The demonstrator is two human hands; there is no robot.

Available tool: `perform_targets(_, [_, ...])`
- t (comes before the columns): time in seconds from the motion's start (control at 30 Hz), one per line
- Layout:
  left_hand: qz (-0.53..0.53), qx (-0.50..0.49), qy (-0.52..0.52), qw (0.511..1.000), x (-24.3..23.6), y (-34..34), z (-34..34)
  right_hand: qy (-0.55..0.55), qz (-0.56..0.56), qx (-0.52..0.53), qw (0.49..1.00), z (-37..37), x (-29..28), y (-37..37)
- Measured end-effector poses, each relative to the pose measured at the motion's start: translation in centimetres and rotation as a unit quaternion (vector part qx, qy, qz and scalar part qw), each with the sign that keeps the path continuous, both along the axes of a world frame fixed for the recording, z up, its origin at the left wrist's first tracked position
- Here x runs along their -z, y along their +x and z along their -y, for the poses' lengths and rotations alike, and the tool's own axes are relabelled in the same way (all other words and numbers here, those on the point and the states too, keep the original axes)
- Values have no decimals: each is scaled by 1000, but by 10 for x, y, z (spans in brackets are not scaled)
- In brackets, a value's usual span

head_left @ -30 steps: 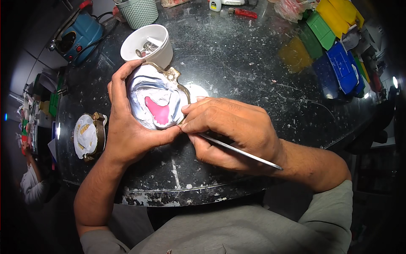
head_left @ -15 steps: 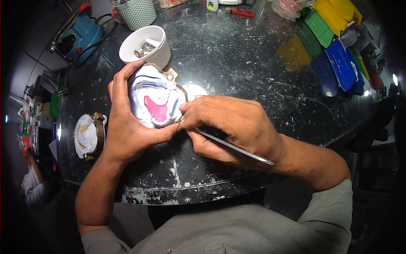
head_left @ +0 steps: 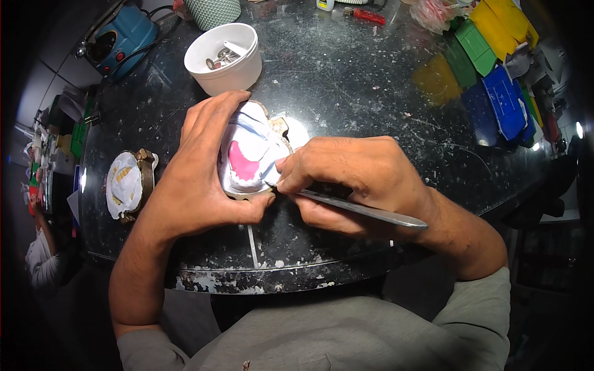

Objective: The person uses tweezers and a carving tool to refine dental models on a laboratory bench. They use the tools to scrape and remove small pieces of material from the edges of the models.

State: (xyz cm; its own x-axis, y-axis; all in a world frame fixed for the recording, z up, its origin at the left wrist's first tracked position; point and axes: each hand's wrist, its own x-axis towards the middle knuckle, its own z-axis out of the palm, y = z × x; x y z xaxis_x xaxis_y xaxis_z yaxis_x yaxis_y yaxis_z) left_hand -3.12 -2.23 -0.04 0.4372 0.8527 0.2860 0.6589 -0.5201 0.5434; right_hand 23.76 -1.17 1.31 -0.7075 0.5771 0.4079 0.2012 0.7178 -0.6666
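My left hand (head_left: pixel 192 170) grips a brass denture flask half (head_left: pixel 278 127) filled with white plaster, fingers round its far left edge and thumb along the near edge. A smooth pink patch (head_left: pixel 243 164) sits in the plaster. In my right hand (head_left: pixel 362 179) is a slim metal carving knife (head_left: pixel 377 213), held like a pen, its handle end pointing right and toward me. Its working tip meets the plaster's near right edge, partly hidden by my fingers. Another plaster-filled flask half (head_left: pixel 125 185) rests on the table to the left.
A white tub (head_left: pixel 226 74) with small metal parts stands beyond my left hand on the dark, scuffed table (head_left: pixel 346 99). Farther off are a woven pot (head_left: pixel 213 12), a blue machine (head_left: pixel 120 46), a red-handled tool (head_left: pixel 369 16) and coloured bins (head_left: pixel 501 102). Another person's arm (head_left: pixel 43 232) shows far left.
The flask half has shifted right and turned, together with both hands. Less of its left side shows behind my left hand. The carving knife stays at the plaster's near right edge.
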Motion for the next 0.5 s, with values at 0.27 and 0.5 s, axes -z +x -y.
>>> perform_targets(0.27, [-34,36,6,999,1,-2,-6,12,-15,-19,1000,-4,2,1])
perform_targets(0.5, [-15,52,-14,998,-1,-2,-8,29,1,-29,999,-3,-1,3])
